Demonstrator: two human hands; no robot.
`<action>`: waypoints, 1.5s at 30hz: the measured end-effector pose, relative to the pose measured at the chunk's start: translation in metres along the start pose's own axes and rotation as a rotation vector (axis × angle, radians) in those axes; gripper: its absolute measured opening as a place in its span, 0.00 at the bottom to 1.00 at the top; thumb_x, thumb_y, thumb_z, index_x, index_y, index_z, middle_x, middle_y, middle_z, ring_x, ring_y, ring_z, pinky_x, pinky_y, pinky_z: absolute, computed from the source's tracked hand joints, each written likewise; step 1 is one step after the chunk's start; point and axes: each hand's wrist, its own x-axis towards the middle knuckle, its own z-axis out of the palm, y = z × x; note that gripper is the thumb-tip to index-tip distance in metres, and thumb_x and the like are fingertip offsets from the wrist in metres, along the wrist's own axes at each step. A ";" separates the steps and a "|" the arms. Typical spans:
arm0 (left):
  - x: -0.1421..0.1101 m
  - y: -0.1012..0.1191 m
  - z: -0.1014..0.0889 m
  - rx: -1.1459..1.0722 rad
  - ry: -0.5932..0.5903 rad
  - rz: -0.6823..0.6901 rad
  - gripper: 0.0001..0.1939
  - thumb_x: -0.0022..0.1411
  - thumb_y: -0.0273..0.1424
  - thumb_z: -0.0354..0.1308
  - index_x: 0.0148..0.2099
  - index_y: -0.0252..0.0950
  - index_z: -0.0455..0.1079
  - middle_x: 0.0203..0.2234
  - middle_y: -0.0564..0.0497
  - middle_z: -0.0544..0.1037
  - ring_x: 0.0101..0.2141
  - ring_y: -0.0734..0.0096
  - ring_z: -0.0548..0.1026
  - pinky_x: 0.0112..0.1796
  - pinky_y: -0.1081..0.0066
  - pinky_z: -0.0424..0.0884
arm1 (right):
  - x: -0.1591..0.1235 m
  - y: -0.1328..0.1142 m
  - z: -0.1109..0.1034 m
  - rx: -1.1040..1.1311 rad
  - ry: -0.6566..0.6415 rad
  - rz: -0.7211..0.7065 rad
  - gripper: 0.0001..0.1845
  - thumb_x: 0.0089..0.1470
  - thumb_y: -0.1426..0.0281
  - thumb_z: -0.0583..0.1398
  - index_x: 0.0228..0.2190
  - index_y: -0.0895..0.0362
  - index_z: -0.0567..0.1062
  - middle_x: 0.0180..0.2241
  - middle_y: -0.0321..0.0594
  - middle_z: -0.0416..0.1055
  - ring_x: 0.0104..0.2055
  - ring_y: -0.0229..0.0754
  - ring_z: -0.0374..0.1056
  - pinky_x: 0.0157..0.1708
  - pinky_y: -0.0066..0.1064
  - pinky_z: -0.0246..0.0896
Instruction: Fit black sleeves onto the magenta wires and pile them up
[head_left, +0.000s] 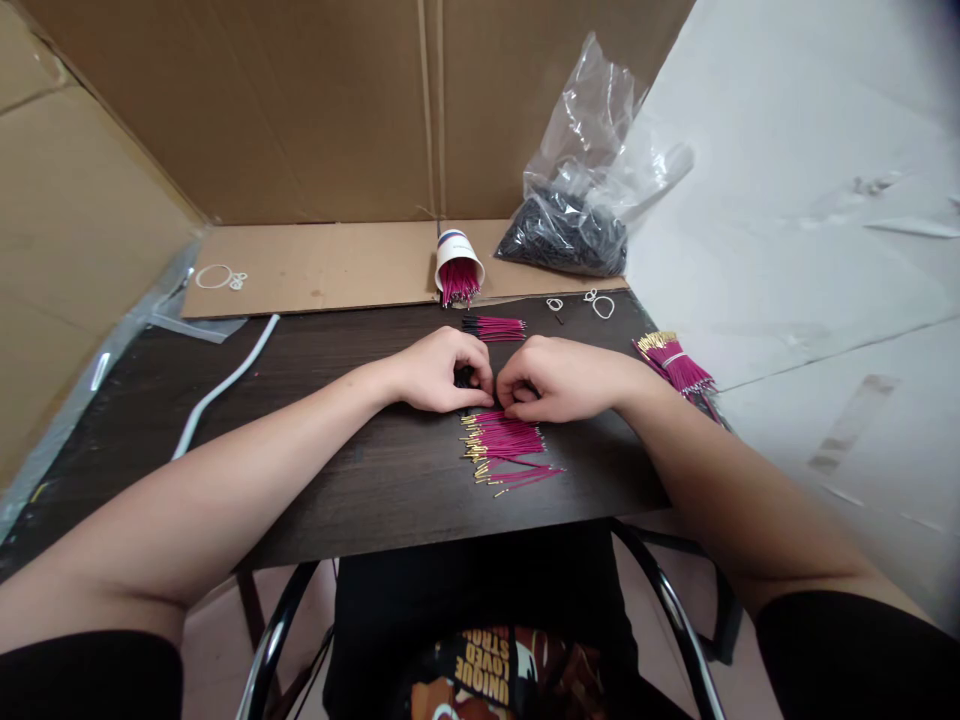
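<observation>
My left hand [448, 370] and my right hand [547, 378] almost meet over the dark table, both with fingers closed in a pinch. Whatever sits between the fingertips is too small to make out. Small black pieces [463, 378] show under the curled fingers of the left hand. Just below the hands lies a row of magenta wires [506, 437] with gold terminals on their left ends, a few spread loosely at the near side. Beyond the hands is a second stack of magenta wires [499, 328], whose left ends are black.
A paper cup [454, 243] lies tipped with magenta wires inside. A clear bag of black pieces [570, 225] stands on the cardboard strip [315, 265]. To the right is a banded wire bundle [675, 362]. White bands [602, 306] and a white tube [225, 385] lie about.
</observation>
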 end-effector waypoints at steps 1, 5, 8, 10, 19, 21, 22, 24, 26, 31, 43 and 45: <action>0.000 0.000 0.000 -0.002 -0.005 -0.017 0.05 0.64 0.34 0.74 0.35 0.39 0.86 0.31 0.48 0.82 0.33 0.64 0.79 0.40 0.63 0.73 | 0.000 0.000 0.000 -0.004 0.002 -0.005 0.07 0.61 0.77 0.67 0.35 0.56 0.88 0.28 0.33 0.79 0.28 0.37 0.68 0.35 0.33 0.57; 0.001 0.004 0.000 0.044 -0.031 -0.046 0.07 0.65 0.34 0.72 0.34 0.39 0.82 0.32 0.48 0.81 0.34 0.63 0.77 0.40 0.62 0.71 | -0.001 0.004 0.000 0.010 0.016 -0.062 0.07 0.60 0.76 0.66 0.35 0.56 0.87 0.29 0.33 0.78 0.29 0.37 0.68 0.34 0.33 0.58; 0.002 0.007 0.000 0.104 -0.048 -0.042 0.08 0.67 0.32 0.70 0.34 0.38 0.79 0.33 0.48 0.80 0.34 0.62 0.75 0.40 0.61 0.68 | -0.003 0.008 -0.004 0.064 0.041 -0.111 0.06 0.59 0.75 0.65 0.33 0.56 0.84 0.30 0.34 0.78 0.30 0.37 0.69 0.35 0.33 0.60; 0.002 0.008 0.000 0.133 -0.056 -0.047 0.07 0.69 0.32 0.68 0.36 0.38 0.78 0.34 0.47 0.80 0.36 0.61 0.76 0.42 0.60 0.68 | -0.006 0.010 -0.008 0.100 0.064 -0.110 0.04 0.57 0.74 0.64 0.32 0.56 0.81 0.30 0.33 0.77 0.30 0.37 0.68 0.34 0.32 0.60; 0.002 0.004 0.007 0.129 0.011 -0.122 0.08 0.75 0.33 0.60 0.40 0.38 0.73 0.35 0.48 0.80 0.35 0.62 0.74 0.42 0.61 0.66 | -0.019 0.025 -0.026 0.293 0.084 0.081 0.03 0.53 0.70 0.64 0.32 0.57 0.78 0.25 0.32 0.71 0.27 0.35 0.63 0.28 0.29 0.56; 0.003 0.003 0.008 0.058 0.083 -0.175 0.08 0.75 0.34 0.59 0.41 0.38 0.73 0.35 0.49 0.79 0.34 0.64 0.72 0.41 0.62 0.66 | -0.020 0.030 -0.028 0.321 0.084 0.100 0.04 0.53 0.70 0.64 0.32 0.57 0.79 0.26 0.32 0.72 0.27 0.36 0.64 0.29 0.29 0.57; 0.004 0.003 0.008 0.020 0.123 -0.199 0.09 0.76 0.35 0.59 0.41 0.38 0.72 0.34 0.49 0.79 0.34 0.64 0.71 0.41 0.63 0.67 | -0.020 0.032 -0.028 0.323 0.092 0.105 0.04 0.53 0.70 0.64 0.32 0.57 0.79 0.25 0.32 0.72 0.27 0.36 0.64 0.29 0.29 0.57; 0.005 0.001 0.009 -0.061 0.194 -0.232 0.09 0.75 0.36 0.59 0.41 0.38 0.72 0.35 0.49 0.79 0.35 0.64 0.72 0.41 0.63 0.68 | -0.021 0.036 -0.029 0.308 0.116 0.116 0.03 0.52 0.70 0.64 0.31 0.56 0.79 0.25 0.32 0.71 0.27 0.35 0.63 0.28 0.29 0.57; 0.006 0.000 0.009 -0.127 0.238 -0.246 0.09 0.74 0.36 0.60 0.41 0.37 0.72 0.35 0.48 0.79 0.36 0.65 0.72 0.41 0.63 0.68 | -0.021 0.038 -0.029 0.285 0.140 0.122 0.03 0.52 0.69 0.64 0.30 0.56 0.78 0.25 0.32 0.71 0.26 0.35 0.62 0.28 0.29 0.56; 0.007 -0.002 0.010 -0.183 0.259 -0.249 0.09 0.73 0.36 0.61 0.39 0.37 0.71 0.33 0.49 0.77 0.33 0.68 0.69 0.38 0.66 0.67 | -0.023 0.038 -0.031 0.254 0.205 0.119 0.04 0.52 0.68 0.64 0.29 0.56 0.78 0.24 0.32 0.70 0.27 0.35 0.60 0.28 0.31 0.54; 0.007 0.001 0.010 -0.197 0.254 -0.256 0.08 0.72 0.35 0.61 0.39 0.37 0.72 0.32 0.49 0.77 0.33 0.68 0.69 0.38 0.66 0.67 | -0.029 0.037 -0.036 0.262 0.251 0.113 0.03 0.52 0.69 0.64 0.28 0.55 0.76 0.25 0.33 0.67 0.27 0.36 0.58 0.29 0.33 0.54; 0.007 0.001 0.010 -0.200 0.253 -0.260 0.09 0.72 0.35 0.61 0.39 0.37 0.72 0.32 0.49 0.77 0.32 0.68 0.69 0.38 0.66 0.67 | -0.029 0.037 -0.036 0.258 0.244 0.110 0.03 0.52 0.69 0.64 0.29 0.55 0.76 0.25 0.32 0.67 0.27 0.36 0.58 0.29 0.33 0.54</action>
